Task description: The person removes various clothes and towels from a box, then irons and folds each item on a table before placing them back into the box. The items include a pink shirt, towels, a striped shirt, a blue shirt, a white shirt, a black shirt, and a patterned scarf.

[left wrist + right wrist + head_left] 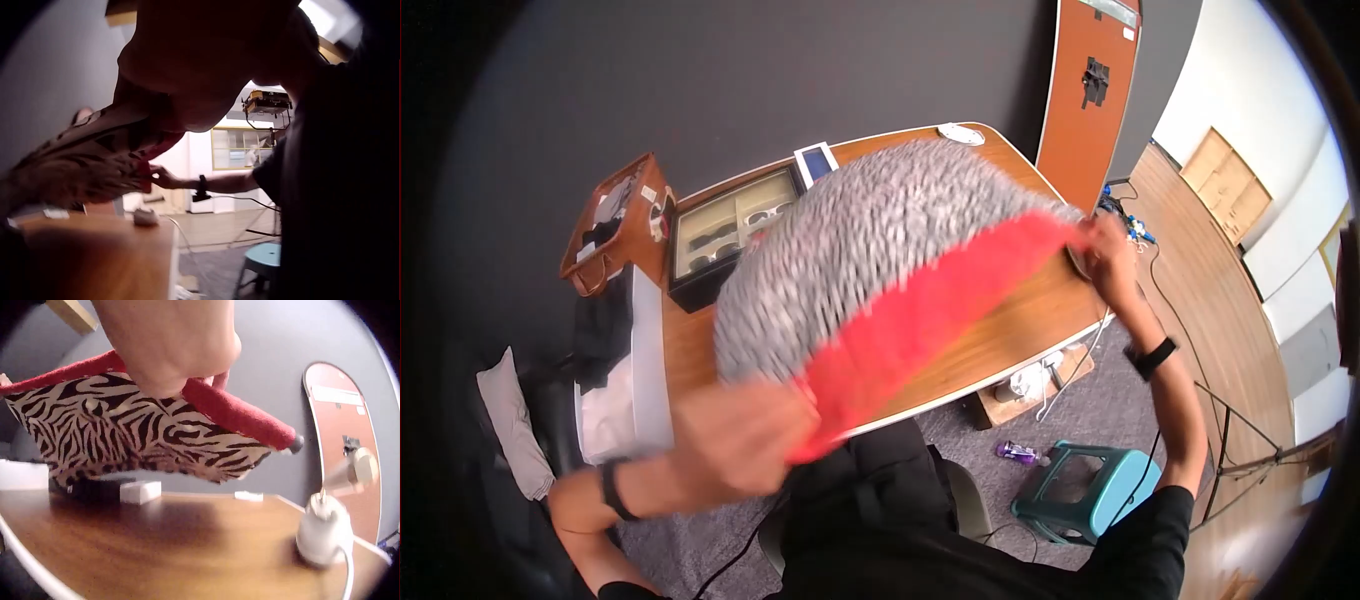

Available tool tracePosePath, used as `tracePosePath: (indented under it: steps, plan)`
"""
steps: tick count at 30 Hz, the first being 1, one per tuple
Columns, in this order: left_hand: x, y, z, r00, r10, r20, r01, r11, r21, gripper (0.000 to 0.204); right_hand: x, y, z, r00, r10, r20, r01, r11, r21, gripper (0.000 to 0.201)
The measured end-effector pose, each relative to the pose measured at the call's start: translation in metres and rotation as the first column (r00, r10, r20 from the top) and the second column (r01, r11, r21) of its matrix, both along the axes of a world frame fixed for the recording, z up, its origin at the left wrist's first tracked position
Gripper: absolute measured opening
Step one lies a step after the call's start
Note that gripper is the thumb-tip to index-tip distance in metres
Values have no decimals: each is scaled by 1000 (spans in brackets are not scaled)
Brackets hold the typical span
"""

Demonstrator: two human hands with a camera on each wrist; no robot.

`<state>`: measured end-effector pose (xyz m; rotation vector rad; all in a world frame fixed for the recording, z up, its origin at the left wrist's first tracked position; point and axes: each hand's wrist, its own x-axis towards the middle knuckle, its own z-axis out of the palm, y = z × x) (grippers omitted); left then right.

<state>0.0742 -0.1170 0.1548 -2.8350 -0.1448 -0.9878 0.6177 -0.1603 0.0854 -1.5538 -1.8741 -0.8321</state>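
Note:
A black-and-white zebra-print cloth (880,230) with a wide red border (930,320) is stretched in the air over the wooden table, its grey-looking pattern blurred in the head view. My left hand (745,435) grips the near left corner of the red border, and it too is blurred. At the far right corner, my right hand (1112,262) pinches the same border. From the right wrist, this hand (169,344) has its fingers curled over the red edge, with the striped cloth (137,425) hanging down below. The left wrist view is mostly dark, with the left hand (194,69) close to the camera.
On the table (1000,325), an eyewear case (688,292) holds several glasses beside a brown basket-like case (650,185). A white device (325,531) with a cord stands at the table's right side. A teal stool (1125,490) and a purple bottle (1017,452) are on the floor.

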Motion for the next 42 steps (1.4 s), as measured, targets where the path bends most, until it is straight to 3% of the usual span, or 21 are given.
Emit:
tracePosePath:
  steps: [2,4,7,10,11,14,15,18,20,21,24,28,31,35,39,42]
  plan:
    - [0,-20,-59,977,-49,-208,49,999,-8,21,-7,-12,-54,992,113,52,-101,975,-198,39]
    - [3,-34,-116,933,-79,-352,97,995,34,33,-13,-24,-92,986,82,143,-16,912,-409,39]
    - [12,-43,-166,919,-102,-380,107,994,-8,36,-21,-30,-128,999,-29,-20,15,872,-489,45]
    - [10,-52,-192,905,-116,-409,91,993,-82,41,-15,-31,-133,992,-119,-50,75,848,-525,48]
    - [5,-54,-197,894,-135,-427,84,987,-135,43,-19,-33,-123,984,-175,-43,117,801,-587,46]
    - [-4,-56,-203,884,-186,-429,78,963,-258,48,-27,-20,-91,945,-326,29,206,524,-826,43]
    - [-7,-57,-204,885,-200,-420,77,953,-291,49,-25,-13,-95,944,-328,29,195,485,-853,43]
    - [-7,-65,-191,899,-220,-378,26,890,-456,50,-55,-3,-111,949,-294,-110,190,817,-544,55]
    - [-2,-70,-185,938,-225,-263,67,865,-497,45,-62,10,-130,966,-201,-163,64,796,-601,71]
    - [0,-72,-182,952,-226,-206,90,852,-516,42,-68,12,-133,944,-266,-196,45,691,-722,73]
    - [7,-79,-169,968,-228,-101,133,817,-561,30,-71,21,-162,968,-245,-57,160,775,-611,77]
    - [12,-94,-176,981,-194,2,159,798,-581,17,-57,36,-166,970,-237,-54,149,755,-639,78]
    - [18,-103,-181,969,-247,-31,207,870,-448,14,-54,42,-166,971,-234,-45,150,747,-648,79]
    - [37,-104,-179,952,-284,-118,232,915,-330,13,-46,47,-142,976,-209,-68,80,626,-775,78]
    - [54,-98,-185,929,-345,-134,280,892,-355,16,-23,53,-147,881,-418,-221,231,788,-570,79]
    - [62,-97,-191,899,-426,-105,344,833,-433,16,-5,46,-165,837,-536,-114,332,662,-672,81]
